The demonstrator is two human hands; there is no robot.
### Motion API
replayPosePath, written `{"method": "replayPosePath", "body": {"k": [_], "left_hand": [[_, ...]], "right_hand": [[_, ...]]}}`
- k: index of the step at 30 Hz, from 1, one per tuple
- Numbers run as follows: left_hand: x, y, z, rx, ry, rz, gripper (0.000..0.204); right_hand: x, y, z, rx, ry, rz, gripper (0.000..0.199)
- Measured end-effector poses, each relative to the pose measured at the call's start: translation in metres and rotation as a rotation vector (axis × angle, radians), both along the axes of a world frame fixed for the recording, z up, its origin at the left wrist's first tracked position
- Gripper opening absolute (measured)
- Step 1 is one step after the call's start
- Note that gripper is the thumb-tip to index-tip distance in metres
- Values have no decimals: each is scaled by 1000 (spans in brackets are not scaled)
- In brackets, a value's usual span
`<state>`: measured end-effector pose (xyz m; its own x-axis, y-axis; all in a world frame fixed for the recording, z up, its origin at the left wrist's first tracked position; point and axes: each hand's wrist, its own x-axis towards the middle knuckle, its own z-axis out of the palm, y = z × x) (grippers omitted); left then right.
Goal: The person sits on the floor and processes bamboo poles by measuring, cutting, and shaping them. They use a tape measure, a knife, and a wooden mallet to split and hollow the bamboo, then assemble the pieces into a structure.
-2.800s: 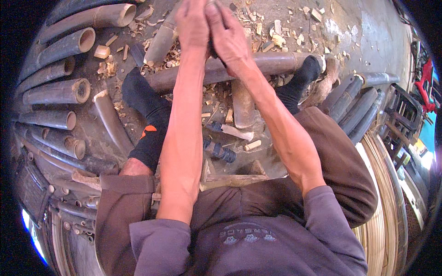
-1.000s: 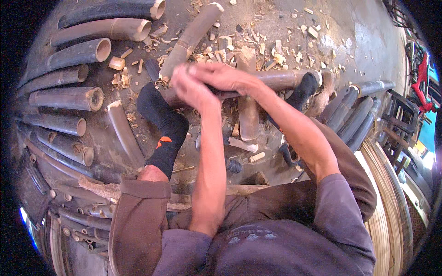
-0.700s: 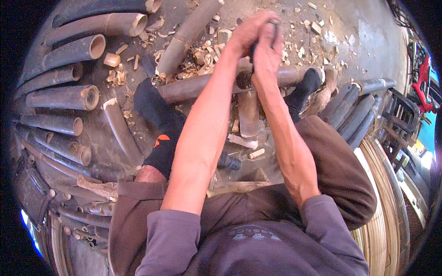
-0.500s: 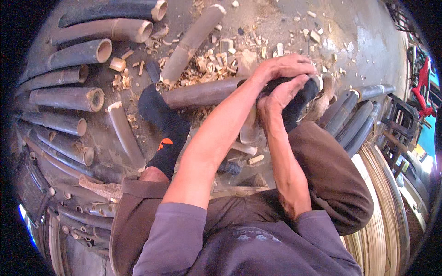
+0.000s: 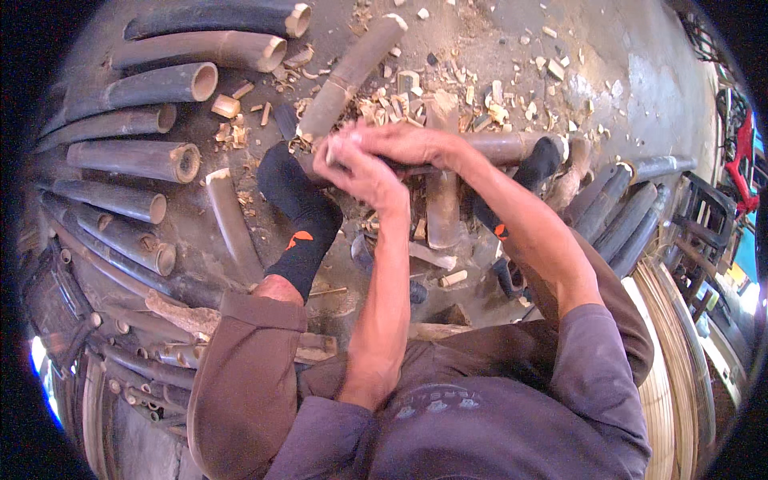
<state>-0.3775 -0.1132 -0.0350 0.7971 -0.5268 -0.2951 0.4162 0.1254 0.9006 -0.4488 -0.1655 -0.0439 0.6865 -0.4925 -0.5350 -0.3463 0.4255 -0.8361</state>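
Above the socked feet, both hands [image 5: 376,156] grip a bamboo pole [image 5: 496,148]

1. My hands [image 5: 376,156] sit close together over the bamboo pole [image 5: 496,146], pinned between my two black-socked feet [image 5: 300,204].
2. To the left, stacked bamboo tubes [image 5: 152,160] block the floor.
3. Further ahead, wood chips [image 5: 448,88] litter the concrete floor [image 5: 640,88], which is otherwise passable.
4. On the right, dark poles [image 5: 632,208] crowd in.
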Motion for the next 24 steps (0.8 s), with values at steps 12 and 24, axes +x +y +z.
{"method": "replayPosePath", "body": {"k": [12,24], "left_hand": [[-67,65,77,347,840,-911,63],[-16,78,69,276,-225,-1859,79]], "right_hand": [[-85,73,101,-587,267,-1084,61],[-55,209,53,-512,232,-1062,90]]}}
